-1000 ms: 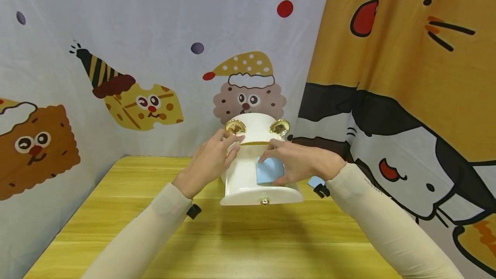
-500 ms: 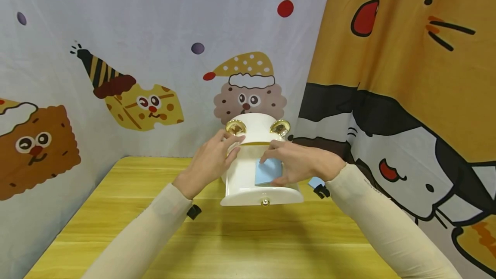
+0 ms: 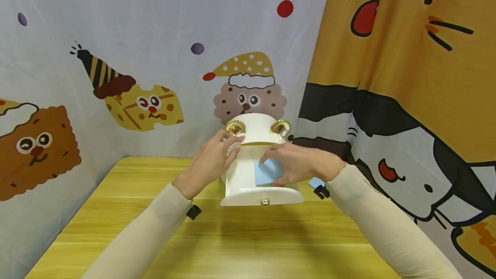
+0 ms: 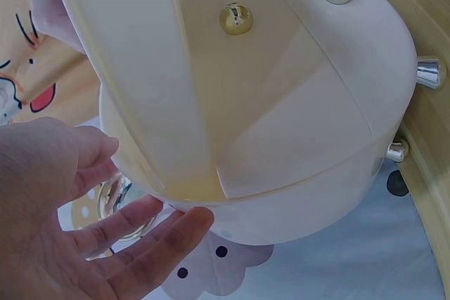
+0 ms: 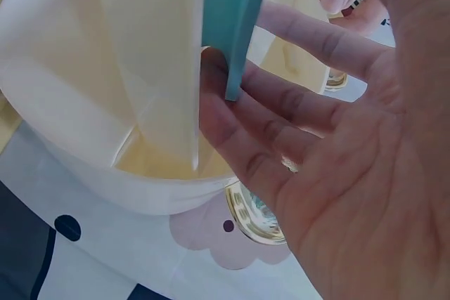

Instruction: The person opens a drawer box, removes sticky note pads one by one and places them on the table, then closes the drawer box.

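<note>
A white box (image 3: 258, 126) with two round gold ears has its drawer (image 3: 242, 175) pulled out toward me, a gold knob (image 3: 265, 203) on the drawer's front. My right hand (image 3: 304, 162) holds a light-blue square pad (image 3: 267, 172) over the open drawer, fingertips at its far edge and thumb at its near edge. In the right wrist view the pad (image 5: 235, 12) stands edge-on beside the drawer's wall. Loosely bent, my left hand (image 3: 209, 162) touches the left side of the box; its fingertips (image 4: 193, 226) lie along the drawer's edge.
Another light-blue piece (image 3: 315, 181) lies on the wooden table (image 3: 155, 227) to the right, partly behind my right wrist. A cartoon-printed cloth (image 3: 162, 20) hangs behind the box and another patterned cloth (image 3: 387, 63) at the right. Black clips (image 3: 193, 212) sit by my wrists.
The blue pad has shifted slightly left and toward me, with the right fingertips staying over it. My left hand, the box and the drawer have stayed where they were.
</note>
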Action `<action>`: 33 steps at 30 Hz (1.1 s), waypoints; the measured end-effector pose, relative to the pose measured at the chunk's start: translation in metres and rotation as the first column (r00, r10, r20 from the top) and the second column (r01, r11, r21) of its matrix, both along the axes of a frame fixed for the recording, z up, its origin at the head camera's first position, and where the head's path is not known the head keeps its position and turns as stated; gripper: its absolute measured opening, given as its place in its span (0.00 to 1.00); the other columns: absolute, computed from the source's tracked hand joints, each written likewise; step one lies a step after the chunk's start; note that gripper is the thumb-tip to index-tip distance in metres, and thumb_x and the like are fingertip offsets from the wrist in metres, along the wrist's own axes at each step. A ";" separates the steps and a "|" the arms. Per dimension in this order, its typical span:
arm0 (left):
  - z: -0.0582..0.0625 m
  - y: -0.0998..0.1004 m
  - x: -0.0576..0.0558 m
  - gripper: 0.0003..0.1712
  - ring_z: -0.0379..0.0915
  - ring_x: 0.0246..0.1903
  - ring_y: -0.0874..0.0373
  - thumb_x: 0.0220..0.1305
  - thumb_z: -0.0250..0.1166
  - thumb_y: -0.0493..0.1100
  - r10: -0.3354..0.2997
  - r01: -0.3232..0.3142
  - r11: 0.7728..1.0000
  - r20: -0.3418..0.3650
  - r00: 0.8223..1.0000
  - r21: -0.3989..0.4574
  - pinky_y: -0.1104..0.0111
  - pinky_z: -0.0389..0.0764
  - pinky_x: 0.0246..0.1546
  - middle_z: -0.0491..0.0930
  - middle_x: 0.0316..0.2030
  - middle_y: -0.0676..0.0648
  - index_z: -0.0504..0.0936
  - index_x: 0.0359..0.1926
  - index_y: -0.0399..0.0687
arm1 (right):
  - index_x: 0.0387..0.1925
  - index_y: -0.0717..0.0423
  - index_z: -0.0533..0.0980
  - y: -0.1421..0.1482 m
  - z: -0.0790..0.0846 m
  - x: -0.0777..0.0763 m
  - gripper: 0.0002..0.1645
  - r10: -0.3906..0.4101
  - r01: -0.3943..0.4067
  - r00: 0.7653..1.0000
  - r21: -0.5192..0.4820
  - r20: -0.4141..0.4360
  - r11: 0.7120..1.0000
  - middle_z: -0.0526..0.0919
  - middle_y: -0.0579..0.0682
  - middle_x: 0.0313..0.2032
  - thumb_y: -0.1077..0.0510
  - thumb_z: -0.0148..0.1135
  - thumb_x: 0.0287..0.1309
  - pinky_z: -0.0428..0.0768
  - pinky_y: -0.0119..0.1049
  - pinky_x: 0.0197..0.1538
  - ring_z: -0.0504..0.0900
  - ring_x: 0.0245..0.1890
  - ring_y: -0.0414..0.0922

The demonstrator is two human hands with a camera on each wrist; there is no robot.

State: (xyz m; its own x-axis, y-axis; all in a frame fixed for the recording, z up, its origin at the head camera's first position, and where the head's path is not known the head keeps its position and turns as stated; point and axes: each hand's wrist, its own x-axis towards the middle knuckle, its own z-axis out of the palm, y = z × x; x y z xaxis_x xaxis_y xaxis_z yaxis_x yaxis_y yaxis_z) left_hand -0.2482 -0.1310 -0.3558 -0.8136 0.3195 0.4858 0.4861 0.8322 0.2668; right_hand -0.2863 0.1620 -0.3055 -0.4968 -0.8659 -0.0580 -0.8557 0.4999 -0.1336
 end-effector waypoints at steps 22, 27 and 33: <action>-0.001 0.002 0.000 0.23 0.81 0.31 0.56 0.90 0.67 0.49 0.002 -0.002 1.000 -0.014 1.000 -0.012 0.65 0.84 0.28 0.84 0.61 0.40 0.87 0.78 0.58 | 0.73 0.48 0.84 -0.001 -0.001 0.000 0.40 0.000 0.000 1.000 -0.004 -0.023 1.000 0.84 0.56 0.67 0.44 0.90 0.64 0.90 0.50 0.66 0.86 0.63 0.52; -0.001 0.002 0.001 0.23 0.80 0.30 0.57 0.89 0.68 0.49 0.000 0.000 1.000 -0.033 0.999 -0.011 0.66 0.83 0.27 0.85 0.60 0.40 0.87 0.77 0.57 | 0.71 0.50 0.86 0.000 -0.003 -0.001 0.38 0.029 -0.030 0.999 -0.033 -0.031 0.999 0.85 0.56 0.65 0.42 0.89 0.65 0.91 0.48 0.63 0.87 0.61 0.51; -0.001 0.002 0.001 0.23 0.81 0.31 0.56 0.89 0.69 0.48 -0.001 0.001 1.000 -0.035 0.999 -0.013 0.64 0.85 0.29 0.85 0.61 0.40 0.87 0.77 0.57 | 0.69 0.53 0.86 0.000 -0.004 -0.004 0.34 0.064 -0.067 0.997 -0.075 -0.038 0.995 0.89 0.53 0.63 0.41 0.84 0.69 0.91 0.44 0.59 0.89 0.58 0.47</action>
